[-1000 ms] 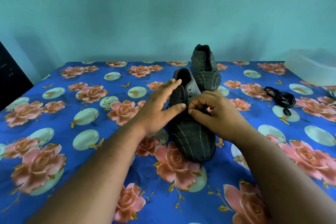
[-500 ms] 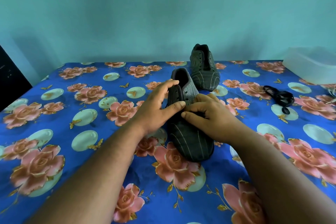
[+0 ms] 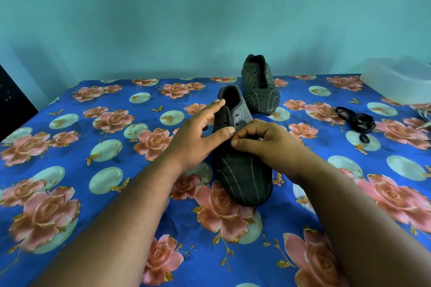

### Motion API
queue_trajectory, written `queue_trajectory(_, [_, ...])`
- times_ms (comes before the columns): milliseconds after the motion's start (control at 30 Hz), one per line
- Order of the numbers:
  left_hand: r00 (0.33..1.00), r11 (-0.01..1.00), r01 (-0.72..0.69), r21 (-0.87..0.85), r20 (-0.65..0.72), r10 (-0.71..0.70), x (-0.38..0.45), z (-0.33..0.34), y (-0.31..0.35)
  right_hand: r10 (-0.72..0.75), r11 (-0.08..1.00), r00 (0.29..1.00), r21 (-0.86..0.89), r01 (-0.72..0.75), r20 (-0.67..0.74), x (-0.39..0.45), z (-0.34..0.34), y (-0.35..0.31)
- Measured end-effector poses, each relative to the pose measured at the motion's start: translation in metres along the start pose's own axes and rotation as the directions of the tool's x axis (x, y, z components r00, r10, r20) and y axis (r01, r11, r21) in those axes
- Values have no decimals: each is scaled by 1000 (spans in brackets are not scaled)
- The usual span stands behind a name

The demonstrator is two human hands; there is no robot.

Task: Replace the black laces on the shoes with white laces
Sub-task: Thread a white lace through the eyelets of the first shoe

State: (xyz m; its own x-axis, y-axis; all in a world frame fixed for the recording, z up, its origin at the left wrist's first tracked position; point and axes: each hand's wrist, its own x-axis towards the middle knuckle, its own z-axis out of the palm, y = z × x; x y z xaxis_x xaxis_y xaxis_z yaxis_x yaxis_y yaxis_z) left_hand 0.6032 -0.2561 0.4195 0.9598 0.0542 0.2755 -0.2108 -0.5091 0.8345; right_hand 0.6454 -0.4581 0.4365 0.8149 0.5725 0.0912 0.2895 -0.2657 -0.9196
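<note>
The near dark striped shoe [image 3: 242, 170] lies toe toward me on the flowered cloth, with no lace visible in its eyelets. My left hand [image 3: 198, 133] rests against its left side, fingers straight and thumb on the tongue area. My right hand [image 3: 268, 144] sits over the shoe's middle with curled fingers, pinching at the right eyelet flap; what lies between the fingertips is hidden. The second shoe [image 3: 258, 86] stands behind, unlaced. A pile of black laces [image 3: 359, 121] lies to the right. A bit of white lace [image 3: 425, 121] shows at the right edge.
A translucent plastic container [image 3: 396, 81] stands at the back right corner. The blue flowered cloth [image 3: 93, 147] covers the whole surface, which ends at a teal wall. A dark object [image 3: 14, 100] stands off the left edge.
My right hand has slid a little left across the shoe and its fingers have curled tighter. My left hand has stayed on the shoe's left side.
</note>
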Motion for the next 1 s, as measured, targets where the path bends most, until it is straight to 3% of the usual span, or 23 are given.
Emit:
queue_trajectory(233, [1000, 1000, 4, 16, -2, -4, 0, 0, 3, 92, 912, 987, 386, -138, 134, -2, -5, -2])
queue_trajectory(267, [1000, 1000, 2, 13, 0, -2, 0, 0, 3, 90, 927, 987, 350, -131, 132, -3, -5, -3])
queue_trajectory(367, [1000, 1000, -3, 26, 0, 3, 0, -1, 1, 41, 999, 999, 31, -41, 22, -5, -1, -7])
queue_trajectory(467, [1000, 1000, 4, 12, -3, -3, 0, -1, -1, 20, 1000, 999, 4, -20, -27, -5, -1, -8])
queue_trajectory(567, [1000, 1000, 11, 5, -1, -11, 0, -1, 0, 58, 986, 997, 151, -65, 48, -4, -8, -3])
queue_trajectory(667, [1000, 1000, 16, 8, 7, -16, -1, -1, 1, 46, 904, 995, 421, -78, 85, -3, -11, -1])
queue_trajectory(733, [1000, 1000, 19, 15, 9, -19, -1, -2, 2, 72, 873, 994, 476, -102, 80, -3, -12, -2])
queue_trajectory(767, [1000, 1000, 15, 21, 8, -16, -1, -1, 2, 78, 903, 994, 418, -102, 75, -3, -12, -1])
queue_trajectory(833, [1000, 999, 5, 39, 5, -5, -1, -2, 4, 63, 988, 998, 140, -66, 26, -5, -8, -3])
queue_trajectory(900, [1000, 999, -1, 53, 5, 1, -2, -1, 6, 23, 999, 999, -33, -25, -48, -4, -6, -6])
queue_trajectory(1000, [1000, 1000, 8, 24, 7, -8, -2, -1, 5, 9, 998, 1000, 67, -9, -7, -5, -8, -5])
